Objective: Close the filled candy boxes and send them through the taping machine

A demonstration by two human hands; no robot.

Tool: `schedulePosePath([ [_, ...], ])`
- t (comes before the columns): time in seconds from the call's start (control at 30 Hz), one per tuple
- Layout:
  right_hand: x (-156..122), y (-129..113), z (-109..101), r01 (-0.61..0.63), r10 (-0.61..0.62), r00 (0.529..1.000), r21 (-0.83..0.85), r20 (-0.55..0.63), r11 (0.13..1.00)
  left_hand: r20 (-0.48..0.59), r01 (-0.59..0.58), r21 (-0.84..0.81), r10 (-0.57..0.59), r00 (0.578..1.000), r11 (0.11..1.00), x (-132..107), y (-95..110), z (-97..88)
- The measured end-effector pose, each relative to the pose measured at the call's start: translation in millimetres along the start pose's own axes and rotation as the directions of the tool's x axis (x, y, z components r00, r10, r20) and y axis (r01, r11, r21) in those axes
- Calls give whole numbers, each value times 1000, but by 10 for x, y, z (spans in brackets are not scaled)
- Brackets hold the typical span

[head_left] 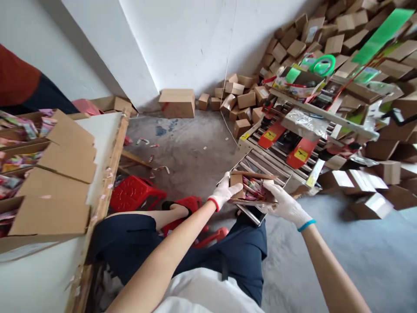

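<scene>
Left hand (pixel 223 192), right hand (pixel 285 203) (both gloved), extended forward, angled inward, pinching opposite ends of box (pixel 236 179).

A packing workshop or small packing warehouse. Brown cardboard boxes (pixel 352 21) lie in a tall, loose heap against a plain white wall (pixel 182 43), spilling onto a bare grey floor (pixel 192 152). To the right stands what looks like a box-taping machine (pixel 309 142), with metal rollers (pixel 257 161) and yellow labels (pixel 300 154); a roll of green tape (pixel 331 65) sits on top. To the left, a wood-edged white worktop (pixel 107 126) carries open cartons (pixel 58 165) filled with small, brightly wrapped packets (pixel 22 161). Red plastic stools (pixel 133 191) are beside it. The left hand (pixel 224 191) and right hand (pixel 282 202), in white work gloves, hold a small open box (pixel 236 179).
</scene>
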State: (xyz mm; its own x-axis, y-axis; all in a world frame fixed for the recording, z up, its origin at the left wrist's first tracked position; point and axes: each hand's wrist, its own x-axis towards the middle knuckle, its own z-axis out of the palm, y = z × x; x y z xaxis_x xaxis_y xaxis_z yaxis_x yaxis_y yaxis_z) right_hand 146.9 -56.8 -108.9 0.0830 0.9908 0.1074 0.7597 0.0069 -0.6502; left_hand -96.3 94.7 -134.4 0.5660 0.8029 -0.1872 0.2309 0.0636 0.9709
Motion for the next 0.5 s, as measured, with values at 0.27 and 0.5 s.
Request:
schedulePosePath([
  [0.27,542,130,186,-325,302,944,-213,-131,922,-4,37,13,-37,999,999,112,-24,2],
  [0.5,264,167,507,-202,15,815,-258,-580,945,161,44,-130,-23,987,991,-145,119,-75],
])
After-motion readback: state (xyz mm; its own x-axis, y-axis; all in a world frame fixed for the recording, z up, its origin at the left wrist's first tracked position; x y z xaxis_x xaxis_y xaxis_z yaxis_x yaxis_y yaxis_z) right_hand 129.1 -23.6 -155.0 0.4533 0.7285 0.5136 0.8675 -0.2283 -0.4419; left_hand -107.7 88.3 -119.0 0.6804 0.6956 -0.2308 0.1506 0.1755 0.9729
